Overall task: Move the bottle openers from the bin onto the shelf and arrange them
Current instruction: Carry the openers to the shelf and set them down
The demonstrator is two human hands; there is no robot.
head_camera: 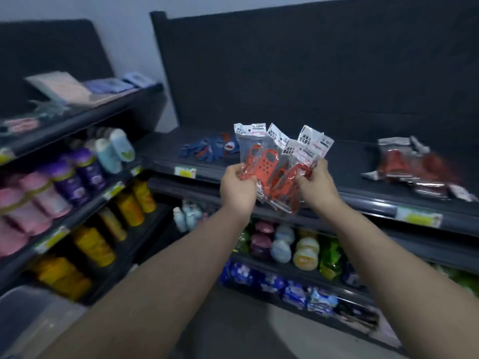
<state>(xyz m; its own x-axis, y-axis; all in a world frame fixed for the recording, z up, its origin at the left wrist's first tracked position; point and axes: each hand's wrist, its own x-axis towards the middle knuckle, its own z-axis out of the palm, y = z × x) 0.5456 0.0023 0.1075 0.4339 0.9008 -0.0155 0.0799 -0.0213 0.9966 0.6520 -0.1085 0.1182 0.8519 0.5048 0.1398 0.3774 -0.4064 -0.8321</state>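
Packets of red bottle openers [272, 161], sealed in clear sleeves with white printed header cards, held as a fan in front of the shelf [350, 156]. The left hand [237, 187] pinches the lower edge of the leftmost packets. The right hand [317, 185] grips the lower ends of the rightmost ones, its fingers curled round the plastic. Both hands hold the packets by their bottoms, so the header cards stand upward and spread apart; this probably serves to separate and count them, and to turn them one way before they are set down. The bundle hangs in the air just above the shelf's front edge and does not touch it.

A loose pile of similar red packets [414, 167] already lies at the right of the same shelf, overlapping and unsquared, so the arranging seems only partly done. Blue gloves [210, 149] occupy the left end, which leaves the bare middle stretch as the likely spot. A yellow price label [185, 172] marks the front rail. The bin [26, 314] shows only as a grey corner at lower left, and its contents cannot be told. Motion blur softens the surrounding goods.
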